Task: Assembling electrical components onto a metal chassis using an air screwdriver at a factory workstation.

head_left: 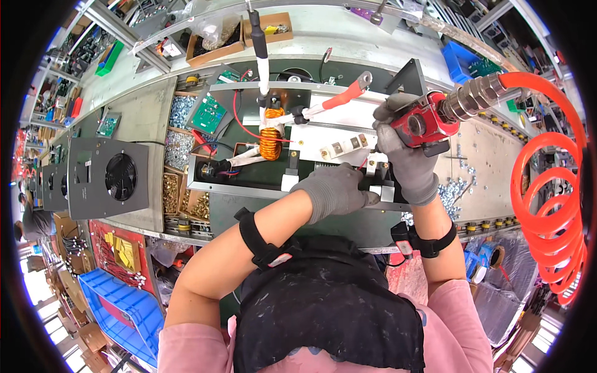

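My right hand (404, 163), in a grey glove, is closed around a red air-powered driver (429, 121) held over the right end of a metal chassis (245, 191). A metal coupling joins the tool to an orange-red coiled hose (550, 168). My left hand (336, 191), also gloved, lies over the chassis's near edge. Its thumb stands apart from its bent fingers, and the fingertips are partly hidden among the parts. Just beyond it is a pale strip with metal terminals (344, 147). An orange-wound coil (270, 144) on white-sleeved cables and a red-sleeved cable lug (357, 88) are farther left and back.
Bins of screws (180, 149) and a green circuit board (210, 115) lie left of the chassis. Loose fasteners (457, 193) are scattered to the right. A grey fan housing (109, 179) stands farther left. Blue bins (460, 62) and cardboard trays (214, 50) are behind; a blue crate (121, 311) is lower left.
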`<state>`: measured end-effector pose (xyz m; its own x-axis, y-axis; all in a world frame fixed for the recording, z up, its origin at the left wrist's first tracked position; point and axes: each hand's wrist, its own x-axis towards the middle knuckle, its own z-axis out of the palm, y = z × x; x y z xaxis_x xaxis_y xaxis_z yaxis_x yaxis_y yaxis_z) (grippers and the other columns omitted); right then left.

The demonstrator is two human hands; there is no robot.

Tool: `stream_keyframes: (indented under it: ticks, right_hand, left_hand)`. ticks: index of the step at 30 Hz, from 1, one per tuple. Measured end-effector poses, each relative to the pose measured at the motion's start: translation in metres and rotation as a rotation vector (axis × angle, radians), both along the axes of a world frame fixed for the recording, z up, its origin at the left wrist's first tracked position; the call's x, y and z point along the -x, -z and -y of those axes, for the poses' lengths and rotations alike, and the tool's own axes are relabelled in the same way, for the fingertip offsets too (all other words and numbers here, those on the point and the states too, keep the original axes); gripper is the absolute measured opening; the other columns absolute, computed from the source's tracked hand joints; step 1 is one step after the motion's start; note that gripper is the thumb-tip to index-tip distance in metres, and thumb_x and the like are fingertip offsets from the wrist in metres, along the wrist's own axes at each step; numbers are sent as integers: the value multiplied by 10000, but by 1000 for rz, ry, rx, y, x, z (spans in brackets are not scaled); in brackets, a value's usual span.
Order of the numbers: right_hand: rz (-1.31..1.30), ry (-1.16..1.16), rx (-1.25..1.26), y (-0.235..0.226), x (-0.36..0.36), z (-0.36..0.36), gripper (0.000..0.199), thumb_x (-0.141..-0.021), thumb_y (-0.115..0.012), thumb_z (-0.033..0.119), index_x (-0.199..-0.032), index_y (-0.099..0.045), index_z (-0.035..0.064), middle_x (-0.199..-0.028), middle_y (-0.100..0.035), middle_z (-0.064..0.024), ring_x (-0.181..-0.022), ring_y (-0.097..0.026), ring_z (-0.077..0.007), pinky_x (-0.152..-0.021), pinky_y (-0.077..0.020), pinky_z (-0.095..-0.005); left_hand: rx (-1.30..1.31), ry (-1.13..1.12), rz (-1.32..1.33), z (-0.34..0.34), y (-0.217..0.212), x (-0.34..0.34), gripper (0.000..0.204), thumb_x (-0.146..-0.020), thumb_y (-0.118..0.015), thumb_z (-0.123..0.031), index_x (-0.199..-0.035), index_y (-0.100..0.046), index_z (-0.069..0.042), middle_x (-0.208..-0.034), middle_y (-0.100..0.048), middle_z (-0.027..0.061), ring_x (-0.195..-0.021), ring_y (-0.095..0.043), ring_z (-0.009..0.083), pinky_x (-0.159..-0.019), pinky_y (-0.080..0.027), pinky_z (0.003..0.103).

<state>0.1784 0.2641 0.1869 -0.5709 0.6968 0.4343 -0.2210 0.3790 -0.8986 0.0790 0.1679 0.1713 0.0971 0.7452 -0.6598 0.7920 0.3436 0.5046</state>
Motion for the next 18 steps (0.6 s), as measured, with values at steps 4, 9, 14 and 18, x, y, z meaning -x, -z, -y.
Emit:
stream_keyframes:
  ticks: [4, 9, 14, 18]
  right_hand:
    - [42, 20, 47, 2, -2, -4, 256, -745, -634, -77, -984, -565, -13, -888, -617, -71, -828, -612, -120, -714, -522, -262]
    - [42, 9, 70, 4, -1, -6, 238, -751, -640, -79, -968, -566, -15, -894, -617, -63, -827, -602, -109, -714, -515, -253]
    - [8, -10, 185, 5, 0, -3, 284, -751, -637, -77, -1011, -539, -16, -900, -615, -57, -827, -600, -105, -711, -510, -250]
    - [65, 14, 80, 8, -2, -7, 292, -744, -639, -75, -1010, -536, -13, -900, -615, -63, -829, -601, -107, -713, -509, -250]
  left_hand:
    - [15, -2, 6, 2, -5, 3, 666, -881, -425, -593, -1357, -448, -127, -1371, -439, 131, -1249, -449, 300, -1055, -339, 408]
    - [5, -1, 4, 3, 0, 5, 680, -871, -429, -615, -1355, -452, -138, -1364, -445, 111, -1248, -452, 298, -1060, -336, 407]
    - [30, 5, -7, 1, -1, 5, 646, -879, -417, -610, -1347, -465, -168, -1353, -454, 106, -1246, -456, 289, -1059, -338, 406]
    - [33, 0, -6, 0, 1, 5, 634, -883, -407, -609, -1344, -470, -178, -1355, -452, 104, -1251, -451, 285, -1057, -344, 408]
